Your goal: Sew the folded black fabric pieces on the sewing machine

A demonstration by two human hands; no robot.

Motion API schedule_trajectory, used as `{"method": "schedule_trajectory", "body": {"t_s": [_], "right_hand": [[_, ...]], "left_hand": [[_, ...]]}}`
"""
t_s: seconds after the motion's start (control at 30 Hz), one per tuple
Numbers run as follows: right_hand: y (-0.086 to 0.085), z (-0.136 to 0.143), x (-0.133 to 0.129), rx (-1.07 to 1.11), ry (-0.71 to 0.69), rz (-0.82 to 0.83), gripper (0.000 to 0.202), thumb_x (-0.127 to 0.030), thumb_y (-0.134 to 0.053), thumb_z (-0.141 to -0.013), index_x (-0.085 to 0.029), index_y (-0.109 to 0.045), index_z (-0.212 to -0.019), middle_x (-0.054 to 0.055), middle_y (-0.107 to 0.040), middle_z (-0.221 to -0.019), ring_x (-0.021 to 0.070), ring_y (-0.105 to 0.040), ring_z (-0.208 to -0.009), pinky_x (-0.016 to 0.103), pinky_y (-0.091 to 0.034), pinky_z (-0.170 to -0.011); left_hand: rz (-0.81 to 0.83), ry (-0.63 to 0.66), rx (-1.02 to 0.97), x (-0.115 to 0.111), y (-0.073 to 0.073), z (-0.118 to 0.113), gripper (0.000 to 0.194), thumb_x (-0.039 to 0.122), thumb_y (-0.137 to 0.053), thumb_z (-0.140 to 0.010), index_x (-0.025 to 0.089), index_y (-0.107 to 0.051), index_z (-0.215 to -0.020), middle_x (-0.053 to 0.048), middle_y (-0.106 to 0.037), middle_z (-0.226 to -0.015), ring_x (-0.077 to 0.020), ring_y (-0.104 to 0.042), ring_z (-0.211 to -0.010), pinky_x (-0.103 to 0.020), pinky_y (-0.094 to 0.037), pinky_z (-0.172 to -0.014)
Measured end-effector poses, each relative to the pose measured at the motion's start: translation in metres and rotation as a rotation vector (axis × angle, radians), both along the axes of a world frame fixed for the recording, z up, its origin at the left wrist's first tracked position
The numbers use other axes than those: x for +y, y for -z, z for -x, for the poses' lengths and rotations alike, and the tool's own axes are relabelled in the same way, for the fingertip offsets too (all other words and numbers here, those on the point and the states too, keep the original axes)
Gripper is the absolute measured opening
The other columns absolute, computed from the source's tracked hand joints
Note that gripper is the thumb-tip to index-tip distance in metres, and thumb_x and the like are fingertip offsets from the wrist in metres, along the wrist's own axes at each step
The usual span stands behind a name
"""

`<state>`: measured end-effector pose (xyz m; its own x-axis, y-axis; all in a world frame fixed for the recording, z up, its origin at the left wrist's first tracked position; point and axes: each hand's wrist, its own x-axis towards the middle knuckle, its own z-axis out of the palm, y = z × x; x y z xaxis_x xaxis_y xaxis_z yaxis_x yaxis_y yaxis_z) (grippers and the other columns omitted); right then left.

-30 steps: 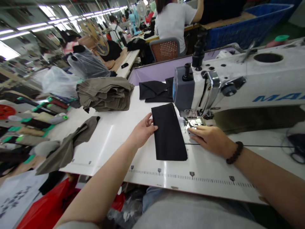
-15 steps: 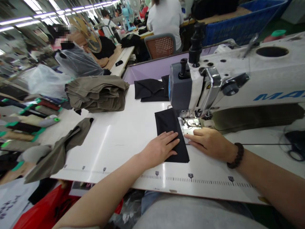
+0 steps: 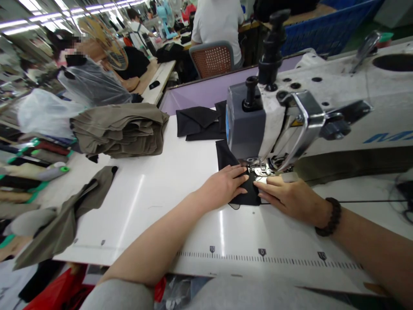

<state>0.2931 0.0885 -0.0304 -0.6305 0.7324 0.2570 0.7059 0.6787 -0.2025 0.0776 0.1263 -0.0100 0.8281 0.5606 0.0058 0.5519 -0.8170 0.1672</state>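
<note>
A folded piece of black fabric [image 3: 248, 196] lies on the white sewing table, its right edge at the presser foot of the sewing machine [image 3: 245, 122]. Flat on top of the fabric, my left hand [image 3: 222, 186] presses with fingers stretched toward the needle plate [image 3: 263, 171]. My right hand [image 3: 290, 199] rests just right of the fabric, index finger extended to its edge beside the plate, other fingers partly curled. Part of the fabric is hidden under my left hand and the machine head.
A stack of olive-brown fabric pieces [image 3: 122, 131] stands at the back left. More black pieces [image 3: 198, 120] lie behind the machine head. Thread cones [image 3: 35, 172] line the left side. A loose olive piece [image 3: 71, 211] hangs over the table's left edge. A person [image 3: 217, 26] sits beyond the purple partition.
The black fabric has moved away from me, further under the machine head, with my left hand moving along on it. My right hand stays at the needle plate. The camera view has shifted slightly.
</note>
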Motion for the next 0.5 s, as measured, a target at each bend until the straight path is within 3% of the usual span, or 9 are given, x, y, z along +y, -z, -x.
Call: {"method": "schedule_trajectory", "body": {"t_s": [0.5], "right_hand": [[0.0057, -0.0001, 0.001, 0.009, 0.048, 0.006, 0.03, -0.027, -0.044, -0.087, -0.014, -0.062, -0.107, 0.009, -0.066, -0.084, 0.0177, -0.061, -0.077, 0.027, -0.047, -0.065]], "left_hand": [[0.02, -0.027, -0.087, 0.0062, 0.0054, -0.0007, 0.035, 0.03, -0.051, -0.087, 0.009, -0.054, -0.114, -0.015, -0.053, -0.123, -0.0246, -0.044, -0.121, -0.039, -0.039, -0.099]]}}
